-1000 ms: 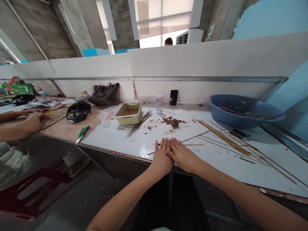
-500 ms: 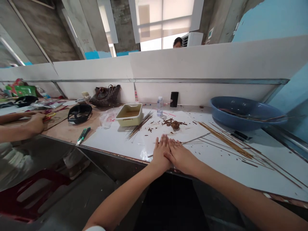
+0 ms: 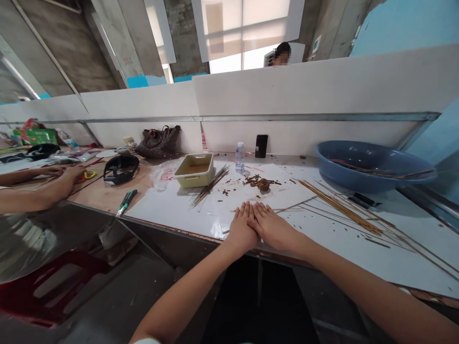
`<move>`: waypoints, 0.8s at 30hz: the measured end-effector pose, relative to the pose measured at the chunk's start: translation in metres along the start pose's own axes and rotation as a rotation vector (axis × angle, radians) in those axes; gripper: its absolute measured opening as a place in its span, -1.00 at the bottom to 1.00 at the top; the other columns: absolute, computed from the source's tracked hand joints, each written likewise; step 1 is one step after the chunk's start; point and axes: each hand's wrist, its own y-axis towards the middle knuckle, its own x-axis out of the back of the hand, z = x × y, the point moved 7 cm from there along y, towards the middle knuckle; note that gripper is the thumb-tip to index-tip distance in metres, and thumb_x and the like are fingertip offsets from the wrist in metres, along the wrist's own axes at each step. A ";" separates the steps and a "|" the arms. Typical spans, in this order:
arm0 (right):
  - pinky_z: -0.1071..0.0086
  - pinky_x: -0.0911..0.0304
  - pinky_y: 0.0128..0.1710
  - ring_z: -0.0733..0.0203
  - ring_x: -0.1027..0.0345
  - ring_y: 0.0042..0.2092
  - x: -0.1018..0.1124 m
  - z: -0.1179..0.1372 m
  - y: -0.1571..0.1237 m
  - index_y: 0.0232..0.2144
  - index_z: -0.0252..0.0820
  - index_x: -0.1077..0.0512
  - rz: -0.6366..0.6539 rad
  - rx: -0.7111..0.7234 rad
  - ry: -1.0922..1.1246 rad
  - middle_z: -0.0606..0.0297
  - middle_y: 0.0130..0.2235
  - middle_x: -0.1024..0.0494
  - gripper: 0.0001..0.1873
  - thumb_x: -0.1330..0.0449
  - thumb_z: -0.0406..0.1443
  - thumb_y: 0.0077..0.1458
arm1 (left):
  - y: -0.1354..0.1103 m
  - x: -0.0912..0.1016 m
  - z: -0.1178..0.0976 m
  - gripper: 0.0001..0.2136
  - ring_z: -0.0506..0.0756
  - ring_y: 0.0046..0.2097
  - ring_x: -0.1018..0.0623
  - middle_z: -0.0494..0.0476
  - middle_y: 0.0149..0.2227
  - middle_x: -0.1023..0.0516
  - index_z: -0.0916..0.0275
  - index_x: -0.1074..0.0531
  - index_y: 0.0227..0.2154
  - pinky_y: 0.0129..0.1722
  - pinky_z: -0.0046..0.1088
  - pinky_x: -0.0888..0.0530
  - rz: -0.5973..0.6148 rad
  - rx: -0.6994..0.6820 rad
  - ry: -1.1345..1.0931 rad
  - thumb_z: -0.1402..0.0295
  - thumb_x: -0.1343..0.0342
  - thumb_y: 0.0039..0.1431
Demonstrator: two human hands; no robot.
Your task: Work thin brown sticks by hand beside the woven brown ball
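Note:
My left hand (image 3: 244, 228) and my right hand (image 3: 271, 225) lie flat and side by side near the table's front edge, thumbs overlapping. Their fingers are stretched out, palms down. A thin stick (image 3: 292, 209) shows to either side of the fingertips and seems to run under them; the part beneath is hidden. Under the hands is a white board (image 3: 234, 220). Just beyond the fingertips sits a lump of brown paste (image 3: 263, 185), with small brown rolled pieces (image 3: 253, 179) scattered around it. Neither hand grips anything.
A bundle of tan sticks (image 3: 339, 205) lies at right, before a blue basin (image 3: 373, 167). Left stand a yellow tub (image 3: 193, 180), dark sticks (image 3: 211, 186) and a bottle (image 3: 240, 157). A cutter (image 3: 126, 201) lies near a co-worker's hands (image 3: 68, 179) and yellow-handled scissors (image 3: 89, 175).
Both my hands have slid slightly back toward me, still flat together. The co-worker's hands and scissors have shifted right. The head behind the partition has moved right and shows more.

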 end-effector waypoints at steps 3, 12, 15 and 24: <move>-0.18 0.10 0.59 -0.21 0.14 0.63 -0.005 0.001 -0.010 0.60 -0.50 0.00 0.000 -0.077 0.026 -0.26 0.59 -0.01 -0.14 0.20 0.04 0.58 | -0.011 -0.006 -0.001 -0.27 0.32 0.66 0.07 0.41 0.65 0.11 0.46 0.06 0.61 0.60 -0.03 -0.07 -0.089 -0.005 0.004 0.23 0.12 0.50; -0.18 0.08 0.58 -0.20 0.12 0.62 0.013 -0.001 0.003 0.59 -0.41 -0.10 0.056 -0.064 0.017 -0.23 0.58 -0.08 -0.25 0.17 -0.05 0.60 | 0.004 0.010 0.001 -0.27 0.36 0.64 -0.03 0.44 0.62 -0.02 0.44 -0.02 0.60 0.62 0.10 0.08 -0.026 0.036 0.062 0.23 0.09 0.47; -0.14 0.10 0.60 -0.18 0.12 0.62 0.000 0.005 -0.015 0.59 -0.50 -0.04 0.000 -0.100 0.040 -0.26 0.58 -0.04 -0.14 0.19 0.06 0.59 | -0.016 0.000 -0.005 -0.31 0.29 0.65 0.00 0.37 0.63 -0.04 0.40 0.02 0.61 0.63 0.04 0.07 -0.120 -0.038 0.099 0.21 0.19 0.55; -0.17 0.09 0.59 -0.18 0.13 0.62 0.018 -0.011 0.014 0.60 -0.41 -0.06 0.053 -0.095 0.027 -0.18 0.58 -0.08 -0.23 0.20 -0.03 0.60 | 0.017 0.025 0.007 -0.34 0.28 0.65 0.00 0.33 0.64 0.02 0.39 -0.02 0.60 0.62 0.01 0.03 -0.034 0.069 0.029 0.28 0.18 0.53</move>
